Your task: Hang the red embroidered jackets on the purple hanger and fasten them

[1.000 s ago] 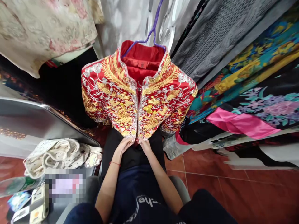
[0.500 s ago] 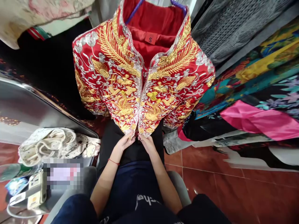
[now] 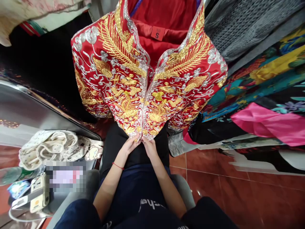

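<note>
A red jacket (image 3: 152,92) with gold and silver embroidery hangs in front of me on a purple hanger (image 3: 136,7). Its stand collar is spread at the top, and an "S" size label (image 3: 157,33) shows inside. With my left hand (image 3: 130,143) I pinch the bottom corner of one front panel. My right hand (image 3: 149,145) pinches the matching corner of the other panel. The two front edges meet at the hem, and my hands are almost touching there. Higher up, the opening widens toward the neck.
At the left, a spotted white cloth bag (image 3: 51,148), a plastic bottle (image 3: 11,175) and a power strip (image 3: 38,194) lie on a dark surface. Hanging garments, with pink satin (image 3: 267,122) among them, line the right. Red tiles (image 3: 214,187) cover the floor.
The jacket's lower front edges have come together, closing the small gap at the hem. My hands have moved closer to each other. The collar appears larger and nearer.
</note>
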A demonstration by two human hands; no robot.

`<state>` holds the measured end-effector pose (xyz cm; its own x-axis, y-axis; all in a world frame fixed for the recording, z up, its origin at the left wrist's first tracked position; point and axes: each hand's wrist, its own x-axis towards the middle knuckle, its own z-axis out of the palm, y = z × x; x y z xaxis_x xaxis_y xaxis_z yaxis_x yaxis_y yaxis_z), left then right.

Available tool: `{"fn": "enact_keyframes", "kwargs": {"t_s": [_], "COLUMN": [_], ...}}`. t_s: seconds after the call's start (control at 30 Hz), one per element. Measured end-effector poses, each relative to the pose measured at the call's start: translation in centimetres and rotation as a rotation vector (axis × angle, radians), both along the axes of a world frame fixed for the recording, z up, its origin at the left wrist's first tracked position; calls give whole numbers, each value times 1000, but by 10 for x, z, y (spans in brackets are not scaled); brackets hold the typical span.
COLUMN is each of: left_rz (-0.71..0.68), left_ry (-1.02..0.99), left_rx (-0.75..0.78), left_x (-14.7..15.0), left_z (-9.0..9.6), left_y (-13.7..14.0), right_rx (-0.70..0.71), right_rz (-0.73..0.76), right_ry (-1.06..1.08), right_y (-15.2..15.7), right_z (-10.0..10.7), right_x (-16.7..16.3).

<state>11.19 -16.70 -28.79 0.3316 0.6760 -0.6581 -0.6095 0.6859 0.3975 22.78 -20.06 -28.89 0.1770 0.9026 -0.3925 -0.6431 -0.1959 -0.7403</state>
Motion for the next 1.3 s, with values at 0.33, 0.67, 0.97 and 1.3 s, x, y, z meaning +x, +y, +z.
{"fn": "enact_keyframes", "kwargs": {"t_s": [0.33, 0.67, 0.97, 1.3], "left_rz": [22, 51, 99, 155], "left_ry": [52, 173, 254, 411], "left_rx": [44, 101, 134, 248], "left_x": [3, 9, 11, 12], "left_z": [3, -1, -12, -8], "left_y": [-4, -13, -15, -20], "right_rx": [8, -34, -95, -250], "right_rz": [-22, -95, 18, 94], "right_ry": [-3, -46, -50, -39], "right_y": [-1, 0, 1, -3], "right_z": [-2, -10, -13, -11], "right_x": [-2, -2, 6, 4]}}
